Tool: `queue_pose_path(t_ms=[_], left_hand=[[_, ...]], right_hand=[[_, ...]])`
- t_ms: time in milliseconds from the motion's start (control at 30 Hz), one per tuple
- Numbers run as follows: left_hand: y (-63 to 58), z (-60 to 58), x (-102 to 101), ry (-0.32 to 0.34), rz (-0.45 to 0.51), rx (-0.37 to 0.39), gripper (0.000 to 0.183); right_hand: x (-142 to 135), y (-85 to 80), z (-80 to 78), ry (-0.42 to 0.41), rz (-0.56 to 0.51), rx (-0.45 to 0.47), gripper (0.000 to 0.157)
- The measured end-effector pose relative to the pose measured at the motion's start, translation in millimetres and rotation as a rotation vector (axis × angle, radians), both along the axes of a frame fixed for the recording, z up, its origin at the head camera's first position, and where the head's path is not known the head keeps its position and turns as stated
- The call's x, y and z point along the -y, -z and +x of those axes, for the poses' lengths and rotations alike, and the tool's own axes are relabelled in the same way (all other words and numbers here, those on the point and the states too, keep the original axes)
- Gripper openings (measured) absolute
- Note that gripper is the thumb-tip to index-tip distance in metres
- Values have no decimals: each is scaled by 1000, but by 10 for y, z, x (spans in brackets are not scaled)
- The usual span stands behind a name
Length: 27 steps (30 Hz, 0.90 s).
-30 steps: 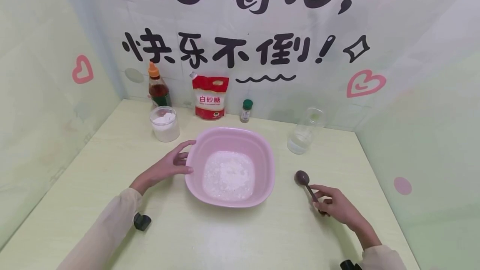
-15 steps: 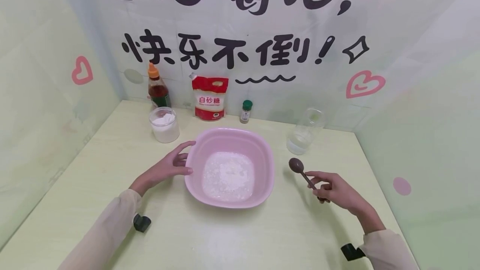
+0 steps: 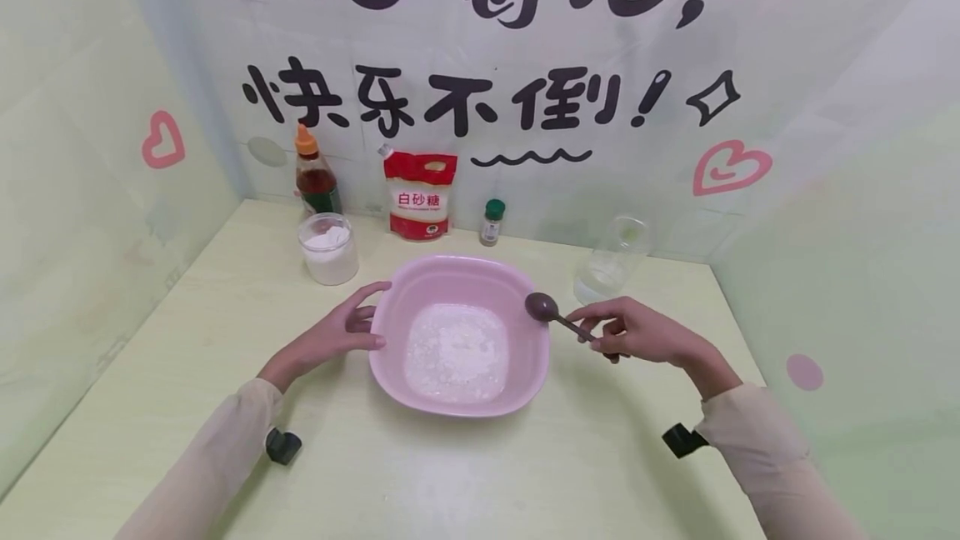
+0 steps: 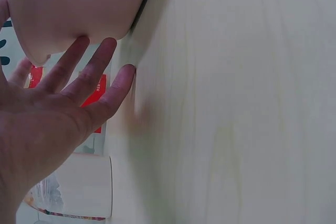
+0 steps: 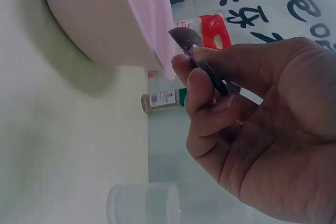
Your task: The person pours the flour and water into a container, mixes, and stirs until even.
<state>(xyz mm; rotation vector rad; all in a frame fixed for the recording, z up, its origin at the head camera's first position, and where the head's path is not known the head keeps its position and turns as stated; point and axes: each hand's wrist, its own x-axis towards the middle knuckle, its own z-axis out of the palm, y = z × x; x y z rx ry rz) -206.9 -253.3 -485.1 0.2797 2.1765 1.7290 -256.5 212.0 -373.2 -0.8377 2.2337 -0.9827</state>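
Note:
A pink basin (image 3: 537,373) stands mid-table with white powder (image 3: 468,348) and watery liquid at its bottom. My left hand (image 3: 341,330) rests against its left side. In the left wrist view, the fingers (image 4: 97,69) are mostly straight and spread, some touching the outer wall. My right hand (image 3: 637,330) holds a dark brown spoon (image 3: 542,307) by its handle between thumb and fingers. The spoon's bowl overlaps the basin's right rim in the head view; in the right wrist view, it is close to the rim. The right fingers hide part of the handle.
Behind the basin stand a jar of white powder (image 3: 331,257), an orange-capped sauce bottle (image 3: 318,182), a red-and-white sugar pouch (image 3: 420,198) and a green-capped shaker (image 3: 492,223). A clear glass vessel with liquid (image 3: 600,272) is beyond my right hand. Walls enclose the table.
My right hand has lifted the spoon from the table on the right and moved it left and away from me, to the basin's right rim. The left hand and basin have stayed put.

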Motion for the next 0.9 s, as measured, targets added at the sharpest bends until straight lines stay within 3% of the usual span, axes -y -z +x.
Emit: queue_pose_path(t_ms=[233,433,700,900], left_hand=[[-6,2,-3,3,6,-1,88],[12,-3,8,-3,18,2,89],[-24,7,-10,-5,24,18,88],[-7,10,-5,0,30,6,89]], right_hand=[[385,-84,-198,-99,122,-52,35],[690,-75,-301,-143,228,-151,34],[1033,-36,-276,-170,386,-309,34],[1193,15,-241,-167,430,-395,32]])
